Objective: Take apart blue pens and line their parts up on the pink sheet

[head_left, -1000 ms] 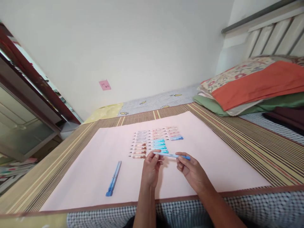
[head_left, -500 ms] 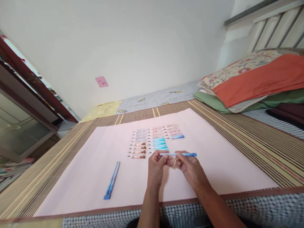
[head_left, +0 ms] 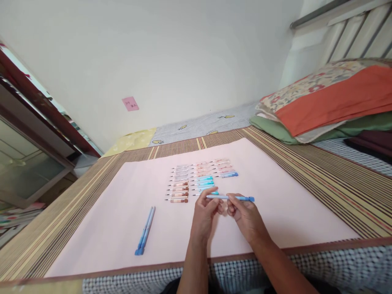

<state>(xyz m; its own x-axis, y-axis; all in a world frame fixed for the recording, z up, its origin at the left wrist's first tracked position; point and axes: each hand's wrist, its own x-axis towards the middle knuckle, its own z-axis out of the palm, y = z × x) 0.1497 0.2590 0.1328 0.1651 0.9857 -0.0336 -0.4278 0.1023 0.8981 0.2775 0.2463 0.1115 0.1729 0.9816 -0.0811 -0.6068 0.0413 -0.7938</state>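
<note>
Just above the pink sheet (head_left: 101, 204), a light-blue pen (head_left: 225, 197) with a darker blue end is held level. My right hand (head_left: 246, 214) pinches it near its middle, its darker end pointing right. My left hand (head_left: 206, 212) is at its pale left end, between the thumb and a raised index finger. Behind my hands, several pens lie in rows: brown ones (head_left: 180, 189), turquoise ones (head_left: 206, 179), a blue one (head_left: 229, 175), and pale pink or clear ones (head_left: 200, 166). Two more blue pens (head_left: 145, 232) lie side by side at the left.
Beneath the sheet is a striped mat (head_left: 294, 171) on a checked cloth (head_left: 306, 261). Folded bedding (head_left: 324, 100) is stacked at the right by a radiator (head_left: 361, 36). A pink note (head_left: 130, 103) sticks to the wall (head_left: 183, 61) behind.
My left index finger has lifted away from the pen, baring its pale left end. The right hand keeps its pinch in nearly the same place.
</note>
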